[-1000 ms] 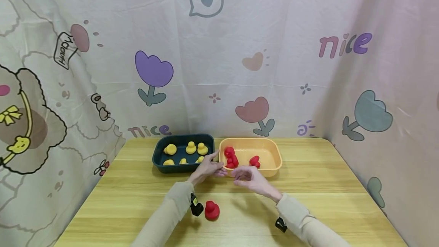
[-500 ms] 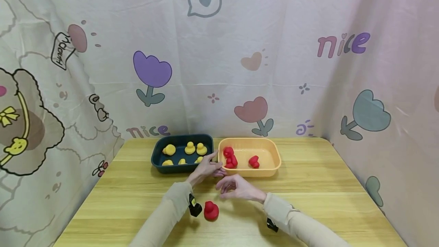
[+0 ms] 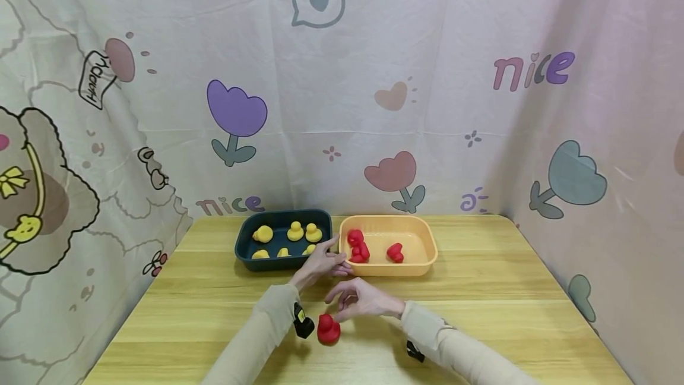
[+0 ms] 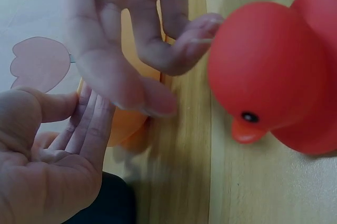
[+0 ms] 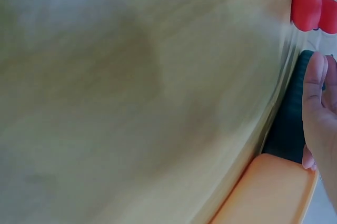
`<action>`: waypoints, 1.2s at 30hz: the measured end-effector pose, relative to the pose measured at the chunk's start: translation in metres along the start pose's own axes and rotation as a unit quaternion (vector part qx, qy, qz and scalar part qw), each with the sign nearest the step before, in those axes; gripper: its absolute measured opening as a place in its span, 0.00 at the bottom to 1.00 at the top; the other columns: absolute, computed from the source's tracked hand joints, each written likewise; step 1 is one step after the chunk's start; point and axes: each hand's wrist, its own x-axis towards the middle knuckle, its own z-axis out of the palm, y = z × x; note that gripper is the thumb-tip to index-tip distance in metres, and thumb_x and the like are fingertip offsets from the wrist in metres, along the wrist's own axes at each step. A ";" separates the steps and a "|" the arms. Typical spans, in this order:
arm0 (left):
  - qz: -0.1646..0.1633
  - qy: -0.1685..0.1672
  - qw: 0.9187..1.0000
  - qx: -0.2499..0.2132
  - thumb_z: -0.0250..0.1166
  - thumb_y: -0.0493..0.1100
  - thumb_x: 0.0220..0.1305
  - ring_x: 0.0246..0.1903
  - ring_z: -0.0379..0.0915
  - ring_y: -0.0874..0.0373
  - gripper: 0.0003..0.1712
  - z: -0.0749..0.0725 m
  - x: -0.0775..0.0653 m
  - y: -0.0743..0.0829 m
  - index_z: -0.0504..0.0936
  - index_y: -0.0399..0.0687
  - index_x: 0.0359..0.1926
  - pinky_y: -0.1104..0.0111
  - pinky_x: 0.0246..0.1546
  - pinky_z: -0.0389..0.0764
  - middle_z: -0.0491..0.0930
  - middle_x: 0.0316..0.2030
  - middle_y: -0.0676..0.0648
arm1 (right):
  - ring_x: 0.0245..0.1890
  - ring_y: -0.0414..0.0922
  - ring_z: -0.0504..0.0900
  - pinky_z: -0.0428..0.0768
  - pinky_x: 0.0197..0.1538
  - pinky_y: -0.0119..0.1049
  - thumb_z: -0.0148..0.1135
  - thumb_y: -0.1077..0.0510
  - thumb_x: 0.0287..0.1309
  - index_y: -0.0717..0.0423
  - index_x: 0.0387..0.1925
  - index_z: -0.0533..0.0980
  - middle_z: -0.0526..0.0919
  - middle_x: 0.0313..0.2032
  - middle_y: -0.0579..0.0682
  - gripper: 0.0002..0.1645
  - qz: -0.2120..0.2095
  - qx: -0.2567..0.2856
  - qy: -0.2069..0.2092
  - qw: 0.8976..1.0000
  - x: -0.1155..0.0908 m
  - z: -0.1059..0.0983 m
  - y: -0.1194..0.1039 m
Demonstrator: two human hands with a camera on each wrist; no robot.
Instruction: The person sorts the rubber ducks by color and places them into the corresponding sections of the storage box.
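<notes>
My left hand [image 3: 319, 263] grips the left end of the orange tray [image 3: 395, 270], thumb over the rim and fingers behind the wall in the left wrist view. Red rubber ducks [image 3: 359, 248] lie in that tray, bunched at its left, with another [image 3: 395, 252] near its middle. One more red rubber duck [image 3: 328, 330] sits on the table close to me. Just above and right of it is my right hand [image 3: 369, 299], fingers loosely bent and nothing held. Its thumb tip overlaps the duck's right side in the head view.
A dark blue tray [image 3: 275, 263] with several yellow rubber ducks [image 3: 295, 231] stands left of the orange one. Both are near the back of the wooden table [image 3: 481, 290], before a patterned cloth [image 3: 342, 88].
My right hand has moved left and toward me, from the orange tray's front edge to the loose red duck. The left hand keeps its place on the tray.
</notes>
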 end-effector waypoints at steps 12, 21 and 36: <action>0.008 -0.008 1.000 -0.008 0.58 0.39 0.74 0.42 0.87 0.38 0.43 0.000 -0.001 -0.001 0.44 0.44 0.81 0.50 0.49 0.85 0.87 0.39 0.31 | 0.31 0.30 0.77 0.78 0.37 0.20 0.68 0.61 0.60 0.65 0.56 0.79 0.85 0.47 0.65 0.23 -0.011 -0.028 -0.031 0.999 0.009 0.007 0.000; 0.000 -0.003 1.000 -0.007 0.58 0.39 0.74 0.41 0.88 0.40 0.43 0.000 -0.001 -0.001 0.45 0.45 0.81 0.56 0.46 0.88 0.87 0.40 0.31 | 0.31 0.29 0.74 0.75 0.36 0.19 0.67 0.62 0.61 0.60 0.56 0.80 0.86 0.46 0.60 0.21 0.003 -0.047 -0.052 0.998 0.011 0.010 -0.002; 0.003 0.001 1.000 0.001 0.58 0.39 0.74 0.41 0.88 0.41 0.43 0.001 -0.002 0.000 0.45 0.45 0.81 0.55 0.47 0.88 0.87 0.40 0.31 | 0.36 0.31 0.75 0.78 0.43 0.21 0.68 0.64 0.60 0.61 0.57 0.79 0.85 0.50 0.60 0.23 0.016 -0.058 -0.055 0.997 0.011 0.011 -0.005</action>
